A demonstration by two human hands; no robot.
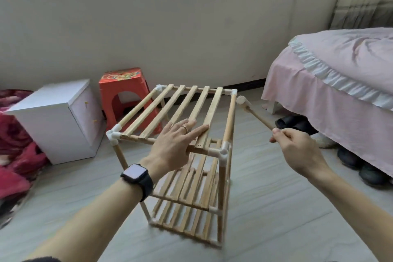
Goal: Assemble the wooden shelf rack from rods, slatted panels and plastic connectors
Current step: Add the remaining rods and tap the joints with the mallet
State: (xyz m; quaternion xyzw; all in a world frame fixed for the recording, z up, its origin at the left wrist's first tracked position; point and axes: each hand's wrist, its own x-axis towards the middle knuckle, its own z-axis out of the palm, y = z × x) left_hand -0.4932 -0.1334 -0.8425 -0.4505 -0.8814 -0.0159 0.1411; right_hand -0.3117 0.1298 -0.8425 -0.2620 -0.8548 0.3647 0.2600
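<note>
A wooden shelf rack stands upright on the floor, three slatted tiers joined by rods and white plastic connectors. My left hand lies flat, fingers straight, on the near edge of the top slatted panel. To the right of the rack, my right hand grips the wooden handle of a small mallet. The mallet's pale head hovers just beside the far right corner connector, not touching it.
A white cabinet and a red plastic stool stand left of the rack by the wall. A bed with pink cover is at right, shoes under it. Red blankets lie far left. Grey floor surrounds the rack.
</note>
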